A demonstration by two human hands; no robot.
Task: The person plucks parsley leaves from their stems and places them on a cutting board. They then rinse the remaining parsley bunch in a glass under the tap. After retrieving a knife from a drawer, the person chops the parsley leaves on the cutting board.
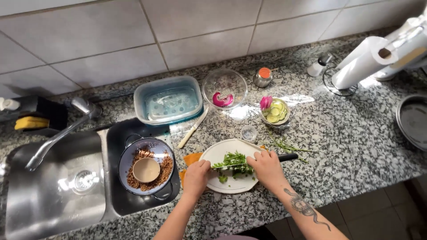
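Herbs: green herbs [234, 161] are bunched on the white board [222, 184], lower centre.
Left hand [196, 178]: curled closed, pinning the herbs.
Right hand [267, 167]: grip closed on the knife [284, 157], blade laid across them.

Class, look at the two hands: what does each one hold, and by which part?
The right hand grips a knife by its black handle; the left hand steadies the green herbs.

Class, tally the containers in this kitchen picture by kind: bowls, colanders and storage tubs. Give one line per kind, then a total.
Bowls: 3 – glass bowl with onion, bowl of cucumber slices, small beige bowl inside the colander
Colanders: 1 – colander holding brown grains
Storage tubs: 1 – blue tub
Total: 5
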